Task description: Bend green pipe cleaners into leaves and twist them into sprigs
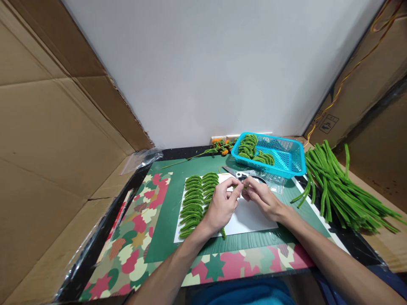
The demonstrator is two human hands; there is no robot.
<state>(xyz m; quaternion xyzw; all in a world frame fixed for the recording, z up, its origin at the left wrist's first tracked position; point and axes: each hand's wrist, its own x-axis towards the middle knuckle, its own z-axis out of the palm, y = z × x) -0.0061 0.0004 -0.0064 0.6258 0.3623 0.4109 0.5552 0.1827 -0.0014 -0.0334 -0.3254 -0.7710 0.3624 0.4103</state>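
Note:
My left hand (pixel 222 202) and my right hand (pixel 261 198) meet fingertip to fingertip above a white sheet (pixel 251 218). Both are closed in a pinch; a bit of green shows between them, but most of what they hold is hidden. On the sheet, left of my hands, lie two columns of curved fuzzy green pieces (pixel 191 205). The second column is partly covered by my left hand and wrist. Just beyond my fingers are scissors (pixel 239 174) with dark handles, partly hidden by my hands.
Behind the sheet stands a blue basket (pixel 291 173) holding bent green pieces (pixel 248 146). Long green fuzzy stems (pixel 337 186) are heaped at the right. An orange-flowered stem (pixel 224 151) lies at the back. Cardboard (pixel 51 127) rises at the left, and a patterned mat (pixel 136 233) lies underneath.

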